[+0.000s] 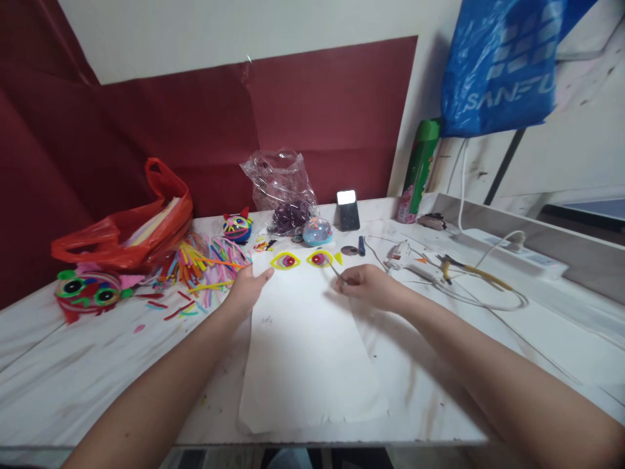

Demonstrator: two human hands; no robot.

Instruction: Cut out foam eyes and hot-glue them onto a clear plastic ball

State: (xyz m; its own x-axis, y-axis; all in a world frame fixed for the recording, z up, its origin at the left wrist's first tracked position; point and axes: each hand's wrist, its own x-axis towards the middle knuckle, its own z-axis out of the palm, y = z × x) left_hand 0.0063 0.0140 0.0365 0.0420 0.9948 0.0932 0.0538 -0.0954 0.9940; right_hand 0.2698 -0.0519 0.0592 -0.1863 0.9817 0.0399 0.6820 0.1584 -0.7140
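Note:
A white sheet of paper [303, 365] lies before me with two eye shapes near its top. The left eye shape [286, 260] and the right eye shape [318, 259] have yellow outlines and red centres. My right hand [368, 286] is closed in a pinch on a thin metal tool [336, 271], whose tip reaches the right eye shape; its exact kind is unclear. My left hand [248, 286] rests at the sheet's upper left edge, thumb apart from the fingers. A small yellow piece [338, 258] lies right of the eyes.
Left are colourful pipe cleaners [209, 260], a red plastic bag [131, 228] and a decorated striped figure [90, 293]. Behind the sheet stand a clear blue-based ball [317, 232] and a phone [347, 212]. A glue gun [398, 254], pliers [476, 272] and cables lie right.

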